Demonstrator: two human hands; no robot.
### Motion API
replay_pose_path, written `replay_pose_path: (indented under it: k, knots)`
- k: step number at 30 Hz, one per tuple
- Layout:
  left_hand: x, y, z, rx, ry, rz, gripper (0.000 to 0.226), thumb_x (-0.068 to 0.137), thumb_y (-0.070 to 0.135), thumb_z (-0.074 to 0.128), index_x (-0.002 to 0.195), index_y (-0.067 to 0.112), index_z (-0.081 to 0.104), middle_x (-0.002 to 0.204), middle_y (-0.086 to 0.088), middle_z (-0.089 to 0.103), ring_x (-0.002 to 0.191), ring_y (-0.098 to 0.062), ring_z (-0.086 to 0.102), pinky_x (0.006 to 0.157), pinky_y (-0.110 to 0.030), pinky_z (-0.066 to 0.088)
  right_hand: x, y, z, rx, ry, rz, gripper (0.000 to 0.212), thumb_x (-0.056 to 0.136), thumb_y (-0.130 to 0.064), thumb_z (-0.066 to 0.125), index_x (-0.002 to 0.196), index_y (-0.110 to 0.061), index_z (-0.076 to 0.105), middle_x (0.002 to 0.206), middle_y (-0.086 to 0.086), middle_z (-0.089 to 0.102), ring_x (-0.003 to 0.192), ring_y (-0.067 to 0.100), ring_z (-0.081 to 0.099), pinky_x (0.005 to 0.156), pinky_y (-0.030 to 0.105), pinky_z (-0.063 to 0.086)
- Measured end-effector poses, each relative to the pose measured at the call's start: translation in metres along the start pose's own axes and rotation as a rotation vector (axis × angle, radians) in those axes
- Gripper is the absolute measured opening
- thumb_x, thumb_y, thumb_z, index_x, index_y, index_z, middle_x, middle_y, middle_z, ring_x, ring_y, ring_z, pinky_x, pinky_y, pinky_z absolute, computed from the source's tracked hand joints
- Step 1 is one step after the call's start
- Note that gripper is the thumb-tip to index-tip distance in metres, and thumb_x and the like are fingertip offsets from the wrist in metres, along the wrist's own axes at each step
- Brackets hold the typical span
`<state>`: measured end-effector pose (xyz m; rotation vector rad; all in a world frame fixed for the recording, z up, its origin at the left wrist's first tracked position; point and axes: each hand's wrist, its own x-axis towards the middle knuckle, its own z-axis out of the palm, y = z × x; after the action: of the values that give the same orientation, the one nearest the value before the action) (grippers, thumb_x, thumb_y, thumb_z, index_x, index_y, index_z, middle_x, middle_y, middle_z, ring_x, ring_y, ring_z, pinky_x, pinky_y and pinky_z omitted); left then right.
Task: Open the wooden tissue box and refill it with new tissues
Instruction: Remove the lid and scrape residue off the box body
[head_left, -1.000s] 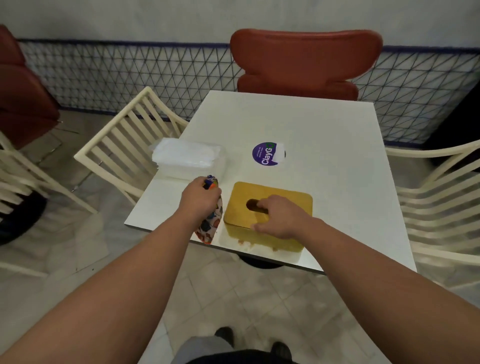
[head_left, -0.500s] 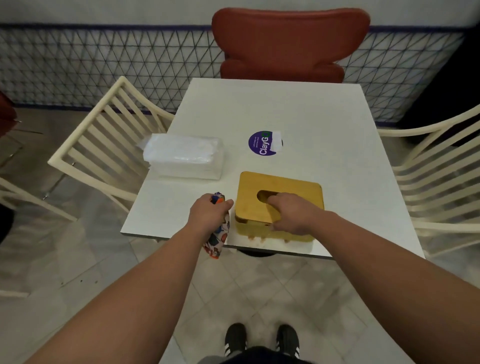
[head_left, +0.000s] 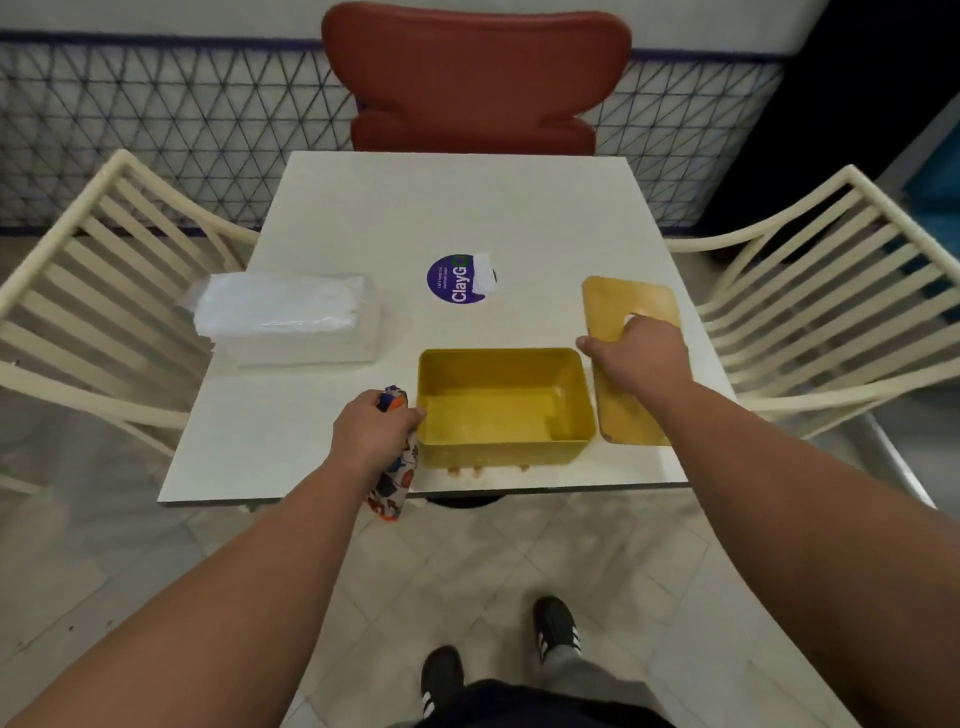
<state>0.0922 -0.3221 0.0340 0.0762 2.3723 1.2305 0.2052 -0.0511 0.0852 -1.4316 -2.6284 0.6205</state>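
Note:
The yellow wooden tissue box (head_left: 504, 410) stands open and empty near the front edge of the white table (head_left: 467, 208). Its lid (head_left: 631, 306) lies to the right of the box, and my right hand (head_left: 636, 358) grips it with a finger through the slot. My left hand (head_left: 371, 431) holds a patterned cloth (head_left: 397, 478) and touches the box's left wall. A clear-wrapped pack of white tissues (head_left: 291, 317) lies on the table's left side.
A round purple ClayGo sticker (head_left: 457, 278) sits mid-table. Cream slatted chairs stand left (head_left: 98, 291) and right (head_left: 826, 291), a red chair (head_left: 475, 78) at the far side. A wire mesh fence runs behind. My shoes show on the tiled floor.
My right hand has lifted the lid off the box and carried it to the right, baring the empty inside. My left hand stays by the box's left side with the cloth.

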Motion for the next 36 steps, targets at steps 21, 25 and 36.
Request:
replay_pose_path:
  k: [21,25,36]
  knots:
    - [-0.008,-0.004,0.008,-0.148,0.087,-0.081,0.032,0.077,0.037,0.074,0.101,0.021,0.061,0.095,-0.003,0.067,0.087,-0.022,0.066,0.083,-0.043,0.055,0.024,0.065,0.084,-0.04,-0.171,0.094,0.076,0.084,-0.051,0.067,0.134,0.0,0.041,0.133,0.019,0.046,0.115,0.036,0.053,0.087,0.039,0.044]
    - [-0.01,-0.004,0.008,-0.152,0.085,-0.083,0.032,0.077,0.038,0.074,0.101,0.023,0.059,0.096,-0.003,0.067,0.088,-0.023,0.066,0.084,-0.044,0.055,0.022,0.067,0.087,-0.059,-0.17,0.095,0.077,0.085,-0.053,0.064,0.133,0.003,0.042,0.134,0.02,0.043,0.116,0.038,0.052,0.093,0.042,0.044]
    - [-0.017,0.02,-0.02,-0.296,0.094,-0.024,0.031,0.077,0.027,0.074,0.104,0.015,0.062,0.097,-0.009,0.07,0.086,-0.026,0.069,0.081,-0.041,0.056,0.019,0.006,0.048,0.458,0.217,-0.097,0.05,0.093,-0.045,0.054,0.126,-0.008,0.053,0.122,0.012,0.052,0.106,0.023,0.055,0.085,0.03,0.043]
